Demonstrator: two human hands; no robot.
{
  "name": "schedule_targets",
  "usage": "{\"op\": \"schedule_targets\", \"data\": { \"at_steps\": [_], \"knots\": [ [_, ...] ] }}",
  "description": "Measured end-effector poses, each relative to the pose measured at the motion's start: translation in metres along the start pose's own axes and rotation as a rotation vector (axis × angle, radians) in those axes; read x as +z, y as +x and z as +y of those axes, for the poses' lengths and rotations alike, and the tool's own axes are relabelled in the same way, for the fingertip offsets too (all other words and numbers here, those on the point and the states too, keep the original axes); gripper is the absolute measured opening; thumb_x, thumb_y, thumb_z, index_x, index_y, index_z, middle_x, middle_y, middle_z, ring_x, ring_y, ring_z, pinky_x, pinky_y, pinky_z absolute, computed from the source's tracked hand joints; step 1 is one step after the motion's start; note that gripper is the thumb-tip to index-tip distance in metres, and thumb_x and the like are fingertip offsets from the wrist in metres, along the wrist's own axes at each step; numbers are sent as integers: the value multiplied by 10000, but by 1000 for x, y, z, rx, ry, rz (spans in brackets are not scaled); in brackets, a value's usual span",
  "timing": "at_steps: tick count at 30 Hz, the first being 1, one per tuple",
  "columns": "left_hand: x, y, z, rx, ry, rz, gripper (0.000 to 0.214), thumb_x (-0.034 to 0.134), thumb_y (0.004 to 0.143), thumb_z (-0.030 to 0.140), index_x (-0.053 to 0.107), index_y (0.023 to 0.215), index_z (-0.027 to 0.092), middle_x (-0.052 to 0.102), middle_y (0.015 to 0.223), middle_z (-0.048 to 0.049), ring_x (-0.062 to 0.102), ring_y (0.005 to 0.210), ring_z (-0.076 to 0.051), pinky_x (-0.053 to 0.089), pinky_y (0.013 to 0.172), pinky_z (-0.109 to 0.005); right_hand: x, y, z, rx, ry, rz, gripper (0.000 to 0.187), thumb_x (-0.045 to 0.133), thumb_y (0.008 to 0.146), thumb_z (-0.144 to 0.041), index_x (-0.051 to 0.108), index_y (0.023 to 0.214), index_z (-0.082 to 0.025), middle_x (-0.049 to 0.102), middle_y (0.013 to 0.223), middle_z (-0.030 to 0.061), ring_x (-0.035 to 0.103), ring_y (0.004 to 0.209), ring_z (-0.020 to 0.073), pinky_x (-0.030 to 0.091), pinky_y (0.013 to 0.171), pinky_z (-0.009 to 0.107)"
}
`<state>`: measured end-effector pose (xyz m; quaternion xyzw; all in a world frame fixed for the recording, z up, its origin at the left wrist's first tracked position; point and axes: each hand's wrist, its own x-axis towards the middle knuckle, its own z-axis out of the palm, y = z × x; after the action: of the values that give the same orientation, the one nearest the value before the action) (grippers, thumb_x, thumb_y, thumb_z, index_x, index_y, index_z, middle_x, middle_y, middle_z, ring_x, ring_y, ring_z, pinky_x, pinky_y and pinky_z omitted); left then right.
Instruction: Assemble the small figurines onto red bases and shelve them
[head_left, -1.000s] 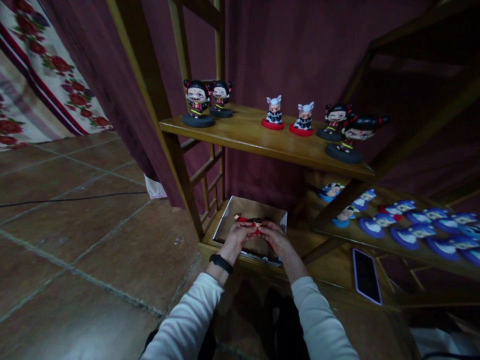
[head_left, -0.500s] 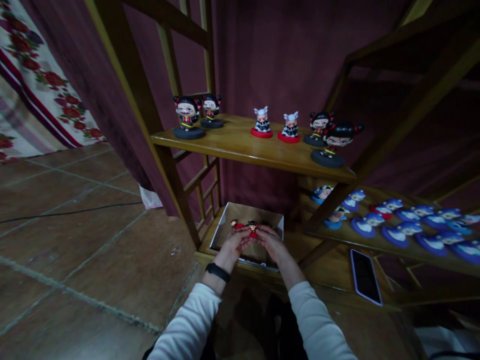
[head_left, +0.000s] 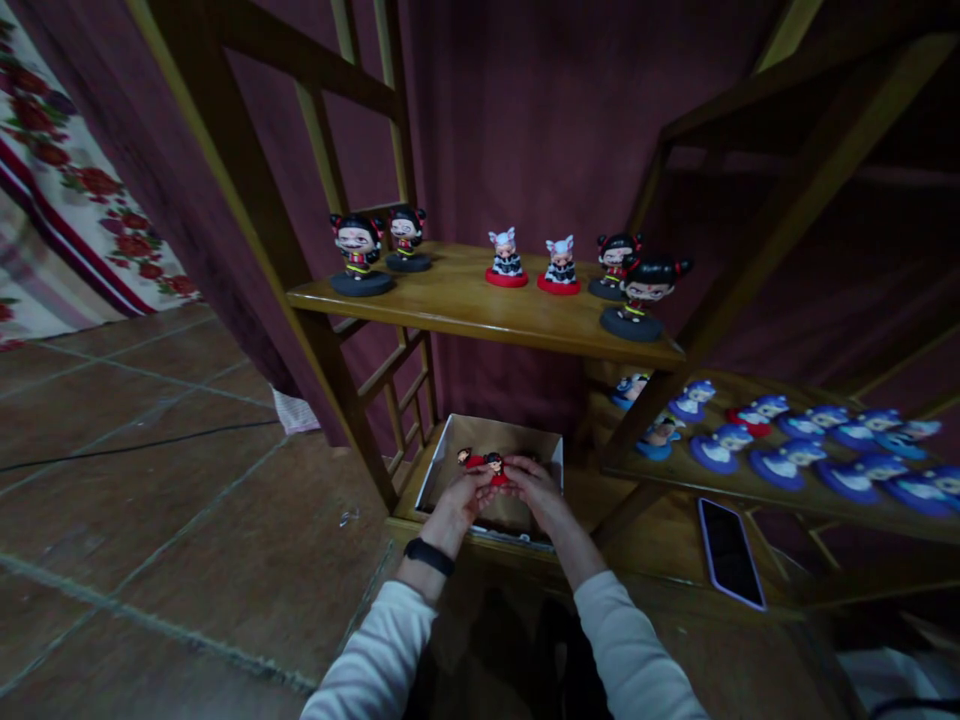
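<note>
Over a shallow white-edged cardboard box [head_left: 444, 455], both my hands meet around a small black-haired figurine [head_left: 495, 468] with a red base. My left hand [head_left: 466, 497] grips its left side, and my right hand [head_left: 534, 484] closes on it from the right. A second figurine [head_left: 466, 458], red with black hair, lies in the box just left of the held one. Something dark in the box is mostly hidden behind my right fingers.
Black-haired figurines [head_left: 358, 250] and white-haired figurines [head_left: 505, 256] stand on the wooden shelf [head_left: 465, 315] above the box. Several blue figurines [head_left: 720, 446] fill a lower shelf at right. A phone [head_left: 730, 552] lies below them. A dark cable [head_left: 150, 443] crosses the tiled floor.
The view has shifted a little, so the shelf figurines appear lower and further left. Both hands still hold the figurine over the box.
</note>
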<state>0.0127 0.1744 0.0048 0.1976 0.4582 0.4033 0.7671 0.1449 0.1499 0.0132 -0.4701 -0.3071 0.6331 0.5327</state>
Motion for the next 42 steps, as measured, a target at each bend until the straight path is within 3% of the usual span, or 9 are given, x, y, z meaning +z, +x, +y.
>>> {"op": "schedule_targets", "data": {
  "at_steps": [4,12,18,25,34,38,42],
  "knots": [
    [2,-3,1,24,14,28,138,648,709,93,562,802,146,615,591,8,567,463,-70,439,486,-168,2,-4,-5,-19,-15,4,345,740,551,-337,632,850,-204,668,803,6,612,654,135,493,637,273],
    [14,-17,5,212,221,19,229,724,623,201,606,811,144,606,620,13,539,488,-58,397,486,-159,1,-6,-8,-62,59,-40,330,749,540,-292,631,834,-202,664,889,14,621,771,159,497,683,282],
    [21,-27,1,554,516,-59,393,729,560,157,619,938,147,644,761,-17,579,684,-125,451,674,-222,-6,-5,-6,14,182,-16,309,771,530,-244,620,796,-201,675,785,-11,613,685,119,472,614,225],
    [20,-51,-6,838,879,116,385,695,612,226,619,986,181,578,980,-71,566,822,-180,441,774,-289,-2,-22,-6,106,337,-60,324,792,493,-176,608,759,-197,683,730,-21,620,652,108,451,614,216],
    [23,-81,-15,879,989,219,378,673,645,279,588,999,176,575,852,-51,545,754,-179,430,711,-290,6,-48,-6,77,307,-62,327,769,513,-192,606,796,-199,689,762,-2,634,706,138,455,645,239],
    [20,-104,-23,905,1032,269,308,646,667,274,587,955,182,564,839,-52,550,798,-197,429,721,-297,14,-71,-1,9,267,-85,345,773,513,-243,613,815,-198,669,764,-8,626,735,146,460,678,254],
    [13,-127,-36,895,1133,273,286,604,683,258,578,956,177,559,900,-73,566,865,-222,443,756,-320,18,-102,8,-36,227,-76,285,777,513,-294,600,707,-182,637,724,-13,600,717,139,449,667,247]
  ]
}}
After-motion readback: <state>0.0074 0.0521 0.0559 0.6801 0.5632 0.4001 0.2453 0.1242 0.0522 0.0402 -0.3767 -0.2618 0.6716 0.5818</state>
